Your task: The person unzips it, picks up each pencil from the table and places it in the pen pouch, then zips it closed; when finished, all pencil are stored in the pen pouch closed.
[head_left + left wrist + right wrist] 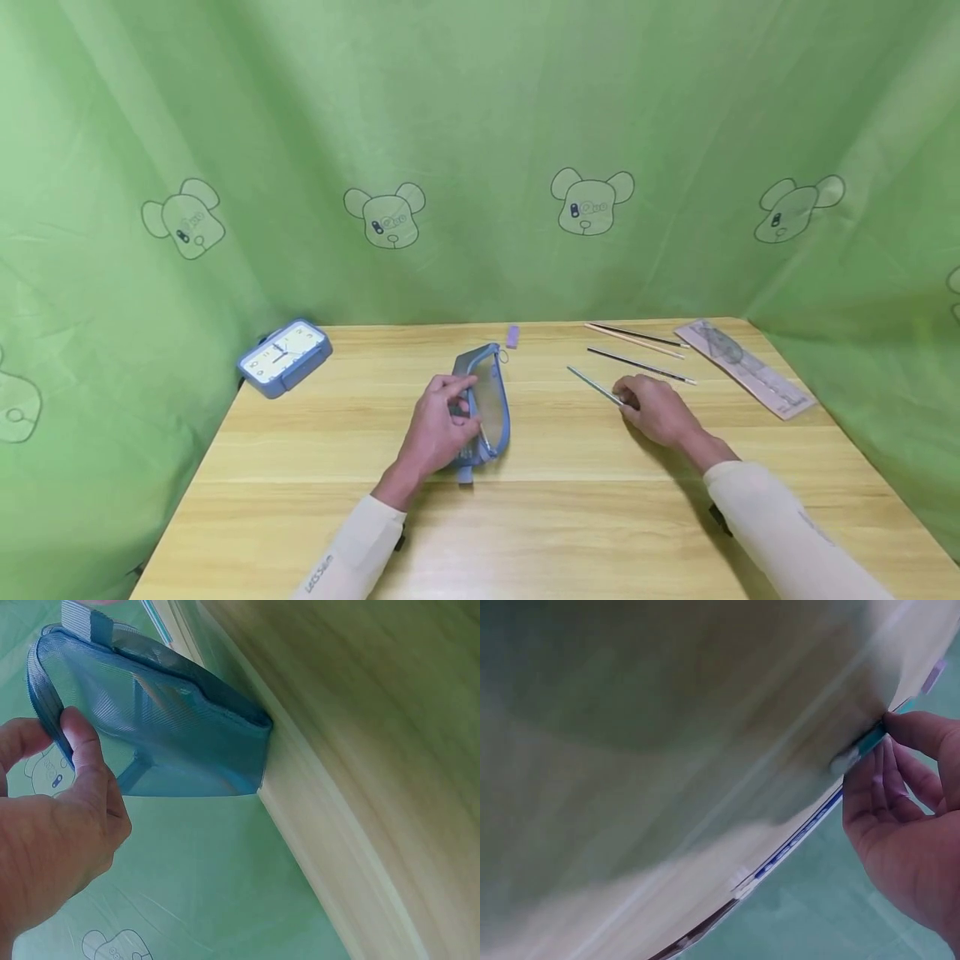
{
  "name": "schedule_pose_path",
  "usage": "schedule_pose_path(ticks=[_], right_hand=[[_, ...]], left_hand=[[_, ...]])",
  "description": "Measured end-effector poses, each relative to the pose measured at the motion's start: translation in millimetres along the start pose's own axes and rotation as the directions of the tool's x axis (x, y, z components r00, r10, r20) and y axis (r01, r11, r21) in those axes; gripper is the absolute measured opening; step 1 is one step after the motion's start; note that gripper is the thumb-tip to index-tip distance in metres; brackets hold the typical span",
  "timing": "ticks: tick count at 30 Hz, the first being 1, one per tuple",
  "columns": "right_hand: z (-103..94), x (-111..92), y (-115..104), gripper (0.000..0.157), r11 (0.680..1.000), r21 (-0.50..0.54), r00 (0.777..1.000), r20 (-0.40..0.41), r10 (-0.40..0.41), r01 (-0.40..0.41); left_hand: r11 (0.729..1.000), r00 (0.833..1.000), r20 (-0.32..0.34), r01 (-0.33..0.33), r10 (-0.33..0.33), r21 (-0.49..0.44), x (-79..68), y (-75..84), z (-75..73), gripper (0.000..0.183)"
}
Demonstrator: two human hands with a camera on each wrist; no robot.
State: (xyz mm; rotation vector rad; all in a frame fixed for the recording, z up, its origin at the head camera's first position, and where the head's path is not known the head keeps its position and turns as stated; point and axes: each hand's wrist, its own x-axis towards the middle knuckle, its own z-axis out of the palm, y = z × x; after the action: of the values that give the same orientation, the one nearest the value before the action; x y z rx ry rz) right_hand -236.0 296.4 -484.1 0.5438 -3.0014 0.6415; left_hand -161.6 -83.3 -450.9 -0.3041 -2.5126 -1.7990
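Teal pencil (595,386) | partly hidden, pinched by right hand (656,410) | blue pouch (195,746) | left hand (437,425) pinching rim (45,694)

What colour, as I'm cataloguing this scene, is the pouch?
The pouch is blue mesh; the left wrist view shows it best.

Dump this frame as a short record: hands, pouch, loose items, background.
left_hand: left hand pinches pouch edge
right_hand: right hand pinches teal pencil
pouch: blue mesh pouch, mouth open
other_pencils: far dark pencil, pale orange pencil, near dark pencil; all on table
far_right: pink flat item
beyond_pouch: small purple block
far_left: blue clock
background: green curtain, printed bear heads
teal_pencil_lifted: cannot tell
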Motion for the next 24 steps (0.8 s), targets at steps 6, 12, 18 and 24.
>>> schedule_pose_path(ticks=[6, 12, 18, 24], right_hand=[[2.5, -7.2, -18.3, 0.02, 0.999, 0.048, 0.999, 0.044, -0.02, 0.018], [4.8, -9.4, -30.3, 0.023, 0.997, 0.077, 0.997, 0.072, -0.013, 0.007], [6.0, -12.7, -36.0, 0.023, 0.989, 0.142, 0.997, 0.078, 0.03, -0.041], [2.8, -13.3, -49.0, 0.021, 0.958, 0.259, 0.992, 0.064, 0.11, -0.123]], left_hand=[[1.0, 1.0, -0.003, -0.006, 0.006, 0.014, -0.2, -0.1, -1.3, 0.066], [1.0, 1.0, -0.001, -0.004, 0.004, 0.011, 0.8, -0.5, -1.6, 0.067], [1.0, 1.0, 0.001, 0.001, -0.002, 0.014, 0.1, 0.4, -1.2, 0.066], [1.0, 1.0, -0.001, -0.002, 0.002, 0.018, -0.1, 1.3, -1.3, 0.066]])
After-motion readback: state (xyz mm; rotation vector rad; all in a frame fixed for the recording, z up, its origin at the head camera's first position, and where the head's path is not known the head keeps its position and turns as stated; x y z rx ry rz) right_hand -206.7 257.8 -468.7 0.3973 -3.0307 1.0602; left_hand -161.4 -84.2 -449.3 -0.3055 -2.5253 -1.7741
